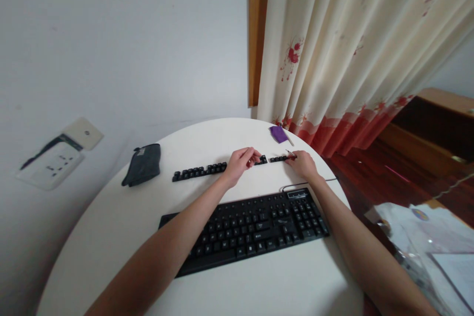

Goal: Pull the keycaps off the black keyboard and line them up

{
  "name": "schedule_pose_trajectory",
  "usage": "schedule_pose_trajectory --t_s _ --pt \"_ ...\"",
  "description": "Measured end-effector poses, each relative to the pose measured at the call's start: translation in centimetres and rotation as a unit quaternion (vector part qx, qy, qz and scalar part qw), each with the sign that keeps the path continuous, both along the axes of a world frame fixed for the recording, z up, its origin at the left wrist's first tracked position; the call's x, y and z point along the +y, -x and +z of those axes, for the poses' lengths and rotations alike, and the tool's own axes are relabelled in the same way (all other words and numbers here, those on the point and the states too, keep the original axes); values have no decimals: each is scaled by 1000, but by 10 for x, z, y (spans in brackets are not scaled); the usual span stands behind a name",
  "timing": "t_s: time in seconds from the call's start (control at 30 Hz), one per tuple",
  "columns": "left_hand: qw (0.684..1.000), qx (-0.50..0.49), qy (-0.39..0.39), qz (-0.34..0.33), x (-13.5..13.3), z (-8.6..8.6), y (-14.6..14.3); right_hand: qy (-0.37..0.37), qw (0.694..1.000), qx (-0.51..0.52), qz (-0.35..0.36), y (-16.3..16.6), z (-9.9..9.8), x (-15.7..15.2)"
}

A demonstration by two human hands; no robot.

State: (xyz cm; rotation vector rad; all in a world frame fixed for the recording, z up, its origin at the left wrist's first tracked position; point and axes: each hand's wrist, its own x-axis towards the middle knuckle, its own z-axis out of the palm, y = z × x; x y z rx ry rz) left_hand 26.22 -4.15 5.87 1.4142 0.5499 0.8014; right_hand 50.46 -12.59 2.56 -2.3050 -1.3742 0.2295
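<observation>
A black keyboard (255, 227) lies on the round white table (111, 242) in front of me. Beyond it runs a row of loose black keycaps (198, 172), laid side by side. My left hand (241, 163) is over the row's right part, its fingers pinched together on a keycap near a small group of keycaps (262, 160). My right hand (304, 164) rests at the right end of the row, next to more keycaps (278, 159), fingers closed on a thin metal tool (290, 153).
A dark grey pouch (143, 164) lies at the table's back left. A purple item (278, 134) sits near the far edge by the floral curtain (351, 49). A wall socket (52, 163) is at left. Papers in plastic (433, 237) lie to the right.
</observation>
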Motion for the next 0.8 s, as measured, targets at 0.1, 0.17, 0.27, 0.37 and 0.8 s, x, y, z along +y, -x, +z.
schedule_pose_trajectory --t_s 0.1,0.17,0.27,0.37,0.8 --pt "1000 1 0 -1 -1 1 0 1 1000 0 -2 0 1 0" --pt "1000 0 1 -1 -1 1 0 1 1000 1 -3 1 1 0" --pt "1000 -4 2 -1 -2 2 0 2 1000 2 -1 0 1 0" --pt "1000 -7 3 -1 -1 2 0 1 1000 1 1 1 1 0" --pt "1000 -7 -5 7 2 0 1 -13 1000 -4 6 2 -1 -2"
